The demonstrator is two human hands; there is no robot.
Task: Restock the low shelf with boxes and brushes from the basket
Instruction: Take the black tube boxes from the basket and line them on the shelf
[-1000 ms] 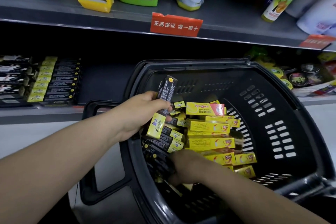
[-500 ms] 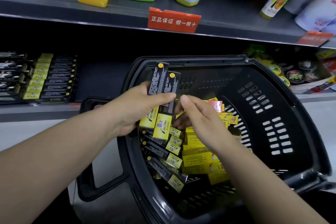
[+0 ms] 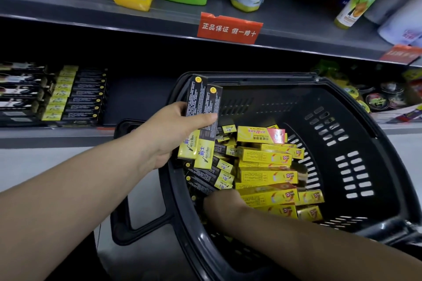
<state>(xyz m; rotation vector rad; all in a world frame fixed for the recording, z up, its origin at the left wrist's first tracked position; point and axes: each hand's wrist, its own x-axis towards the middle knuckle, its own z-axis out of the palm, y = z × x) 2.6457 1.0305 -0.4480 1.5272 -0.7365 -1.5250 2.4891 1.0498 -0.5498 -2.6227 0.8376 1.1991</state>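
Note:
My left hand (image 3: 169, 134) grips two long black-and-yellow boxes (image 3: 202, 121) side by side over the left rim of the black basket (image 3: 356, 134). My right hand (image 3: 222, 202) reaches down into the basket among more black-and-yellow boxes (image 3: 217, 177); its fingers are hidden, so I cannot tell whether it holds one. A pile of yellow boxes (image 3: 265, 175) fills the basket's middle. A dark brush (image 3: 301, 173) pokes out at the right of that pile. The low shelf (image 3: 137, 100) behind holds a row of matching black-and-yellow boxes (image 3: 75, 94) at the left.
The basket's handle (image 3: 127, 223) hangs off its left side toward me. A higher shelf (image 3: 91, 13) carries bottles and a red sign (image 3: 229, 28). Round tins (image 3: 376, 100) and packets sit on the low shelf at the right.
My right hand left the boxes at my left hand and went down into the basket's near left part. The left hand keeps two boxes, one more than a second ago.

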